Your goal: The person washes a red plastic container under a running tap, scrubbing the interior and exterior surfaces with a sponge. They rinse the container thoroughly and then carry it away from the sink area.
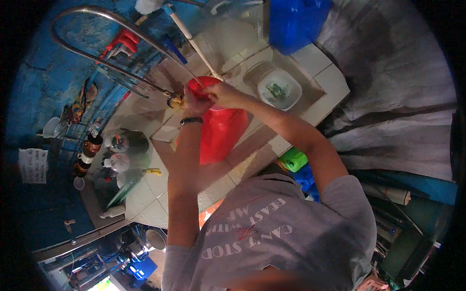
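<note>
My left hand [196,103], with a dark bracelet at the wrist, grips a small red plastic container [198,84] from its near side. The fingers of my right hand [225,95] are bent at the container's rim; whether they grip it is hidden. The thin end of a long curved metal faucet spout [109,16] points down toward the container's mouth, possibly with water running. Directly below my hands, a larger red plastic vessel [222,136] stands in the tiled sink [244,149]. To the right sits a white plastic basin [293,100] holding a small green and yellow item [276,90].
A pale pipe [191,38] slants behind the sink. Plastic bottles [120,162] and a yellow-handled item [153,171] stand or lie on the left counter. A blue container [298,25] is at the back right, beside a grey hanging sheet [386,72]. A green container [294,160] sits near my waist.
</note>
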Tool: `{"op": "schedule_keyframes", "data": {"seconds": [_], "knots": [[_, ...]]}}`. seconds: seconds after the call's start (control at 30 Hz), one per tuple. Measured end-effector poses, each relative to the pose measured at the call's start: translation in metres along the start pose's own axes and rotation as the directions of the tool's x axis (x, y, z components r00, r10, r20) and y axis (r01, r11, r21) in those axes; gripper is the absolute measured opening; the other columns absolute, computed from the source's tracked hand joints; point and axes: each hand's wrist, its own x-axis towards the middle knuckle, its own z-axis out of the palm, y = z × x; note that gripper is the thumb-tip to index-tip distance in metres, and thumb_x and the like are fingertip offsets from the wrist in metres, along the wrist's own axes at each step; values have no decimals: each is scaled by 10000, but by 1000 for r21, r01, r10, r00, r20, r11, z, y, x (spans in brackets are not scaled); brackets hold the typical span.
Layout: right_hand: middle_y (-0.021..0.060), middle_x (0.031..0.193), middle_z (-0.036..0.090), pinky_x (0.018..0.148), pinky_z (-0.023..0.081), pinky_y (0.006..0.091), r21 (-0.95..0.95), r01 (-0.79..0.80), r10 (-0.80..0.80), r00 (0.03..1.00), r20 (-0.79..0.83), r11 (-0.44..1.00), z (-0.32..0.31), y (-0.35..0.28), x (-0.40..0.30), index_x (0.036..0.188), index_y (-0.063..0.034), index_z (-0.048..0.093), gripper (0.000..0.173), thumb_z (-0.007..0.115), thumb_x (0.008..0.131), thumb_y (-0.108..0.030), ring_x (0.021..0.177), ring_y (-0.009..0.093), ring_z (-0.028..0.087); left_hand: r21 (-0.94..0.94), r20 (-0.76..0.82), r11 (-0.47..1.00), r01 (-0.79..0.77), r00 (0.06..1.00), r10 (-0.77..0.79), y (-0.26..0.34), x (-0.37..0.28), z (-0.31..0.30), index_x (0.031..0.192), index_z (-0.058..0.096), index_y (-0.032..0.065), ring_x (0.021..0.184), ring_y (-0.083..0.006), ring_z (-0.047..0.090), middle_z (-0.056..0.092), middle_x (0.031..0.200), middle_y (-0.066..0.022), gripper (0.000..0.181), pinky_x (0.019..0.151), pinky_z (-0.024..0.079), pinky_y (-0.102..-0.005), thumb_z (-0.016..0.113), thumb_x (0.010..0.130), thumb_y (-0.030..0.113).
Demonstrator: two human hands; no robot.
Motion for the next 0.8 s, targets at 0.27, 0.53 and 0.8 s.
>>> {"op": "schedule_keyframes", "data": {"seconds": [0.27, 0.53, 0.8], "knots": [[196, 811, 600, 730, 459, 421, -323, -137, 165, 984, 60, 936, 31, -7, 35, 757, 20, 611, 200, 479, 749, -130, 804, 350, 582, -117, 224, 993, -30, 973, 56, -25, -31, -10, 1262, 400, 113, 1180, -317, 384, 417, 1286, -107, 625, 1016, 260, -479, 296, 827, 550], [184, 809, 586, 667, 464, 396, -547, 0, 57, 995, 86, 837, 19, -10, 34, 734, 15, 595, 130, 502, 715, -74, 742, 320, 581, -132, 296, 985, -110, 944, 145, -12, -37, -24, 1214, 456, 141, 1148, -299, 424, 477, 1233, -72, 590, 966, 320, -494, 373, 805, 559], [170, 899, 594, 768, 447, 399, -392, 335, -265, 938, 223, 857, 36, -32, 15, 897, -17, 600, 197, 523, 721, -61, 877, 316, 568, -30, 100, 950, -311, 945, 312, 0, -32, -36, 1195, 462, 111, 1123, -305, 444, 494, 1204, -98, 606, 953, 351, -453, 313, 829, 569]]}}
